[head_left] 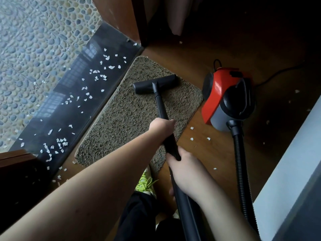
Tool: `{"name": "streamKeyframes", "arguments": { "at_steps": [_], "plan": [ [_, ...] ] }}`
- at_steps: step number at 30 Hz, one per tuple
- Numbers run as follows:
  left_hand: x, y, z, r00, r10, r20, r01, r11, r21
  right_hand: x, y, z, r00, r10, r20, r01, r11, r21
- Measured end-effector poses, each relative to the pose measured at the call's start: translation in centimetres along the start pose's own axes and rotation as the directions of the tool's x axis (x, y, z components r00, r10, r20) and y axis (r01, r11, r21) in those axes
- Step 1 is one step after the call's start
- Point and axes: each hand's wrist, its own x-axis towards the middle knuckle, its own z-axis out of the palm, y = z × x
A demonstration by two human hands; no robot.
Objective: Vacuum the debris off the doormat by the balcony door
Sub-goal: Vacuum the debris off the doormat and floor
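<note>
The doormat [132, 115] lies between the dark polished threshold [78, 94] on its left and the wooden floor [205, 153] on its right, with its far half open apart from the black floor nozzle [155, 84] resting flat on it. The wand [162, 115] runs down the mat's middle, gripped by the left hand [160, 126] and the right hand [182, 168], splitting the near end into two strips. Just beside the mat's right edge stands the red canister vacuum [225, 98], its ribbed hose [240, 171] trailing down the floor and narrowing the passage toward the pale wall [295, 153]. A wooden door frame [121, 20] closes the far corner. White paper scraps [93, 73] litter the threshold; a few lie on the floor.
</note>
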Motion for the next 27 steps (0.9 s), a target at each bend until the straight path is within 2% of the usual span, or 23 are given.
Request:
{"name": "streamKeyframes", "arguments": {
  "at_steps": [6,12,15,21,27],
  "plan": [
    [-1.5,-1.2,1.4,1.000,0.008,-0.003,-0.008,1.000,0.015,-2.4,1.1,-0.9,0.997,0.064,0.031,-0.065,0.997,0.033],
    [-3.8,-4.4,4.1,0.999,-0.021,0.036,0.018,0.997,0.071,-5.4,3.9,-0.9,0.987,0.159,-0.009,-0.158,0.975,-0.153],
    [-4.8,-5.3,4.5,0.997,-0.035,0.065,0.030,0.997,0.077,-6.6,4.1,-1.1,0.984,0.177,0.002,-0.174,0.966,-0.190],
    [-3.8,-3.3,2.5,1.000,-0.010,0.020,0.009,0.999,0.032,-5.2,2.8,-0.6,0.988,0.152,0.005,-0.150,0.981,-0.121],
    [-1.2,0.9,0.6,0.999,0.029,0.017,-0.029,1.000,-0.004,-2.3,-1.5,-2.3,0.996,0.079,0.028,-0.080,0.997,0.011]
  ]
}}
